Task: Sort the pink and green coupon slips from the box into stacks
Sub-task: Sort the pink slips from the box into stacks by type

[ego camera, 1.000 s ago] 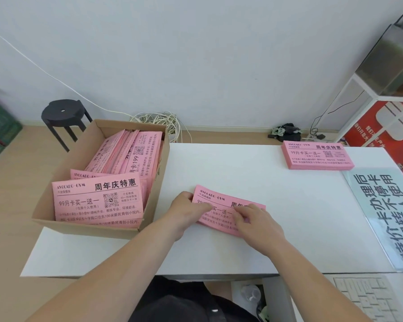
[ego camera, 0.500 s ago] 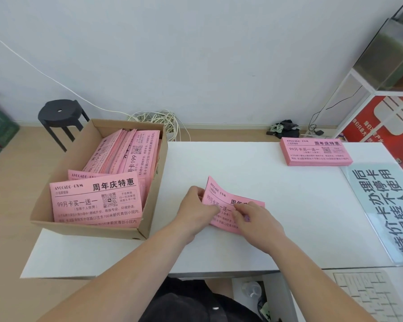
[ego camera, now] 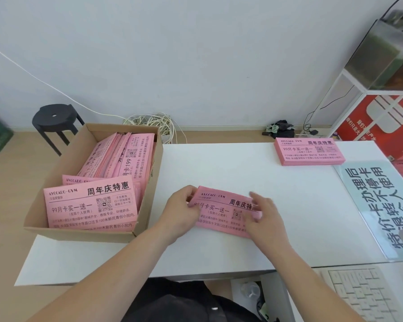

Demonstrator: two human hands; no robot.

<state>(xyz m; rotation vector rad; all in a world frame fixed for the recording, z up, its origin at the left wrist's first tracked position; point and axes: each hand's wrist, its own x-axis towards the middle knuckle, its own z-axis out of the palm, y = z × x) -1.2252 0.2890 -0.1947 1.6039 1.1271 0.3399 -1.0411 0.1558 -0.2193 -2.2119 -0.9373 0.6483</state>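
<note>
Small pink bundle (ego camera: 219,211) sits on the white table (ego camera: 230,168), in front of the person, between the box (ego camera: 79,234) and the finished pink stack (ego camera: 308,151) at the far right corner. Change over the last 1 s: bundle went from flat under both hands, to its left end curled up off the table 0.5 s ago, to nearly flat again now, with far more of its printed face showing. Left hand (ego camera: 180,211) pinches the left end, thumb on top, fingers tucked round the edge. Right hand (ego camera: 268,219) has slid toward the right end and is motion-blurred; its fingers lie over that end, but pinch or plain press, cannot tell. Reading: the bundle is likely being squared and checked, not yet carried off. Boxed slips (ego camera: 91,205) still fill the box, all pink where visible; no green slip in sight anywhere, so no green pile begun. Judgement: early in the sort, 1 stack made, most of the stock unsorted. Likely next call is moving this bundle onto the far stack; loose edges could fan out if the hold is light.
</note>
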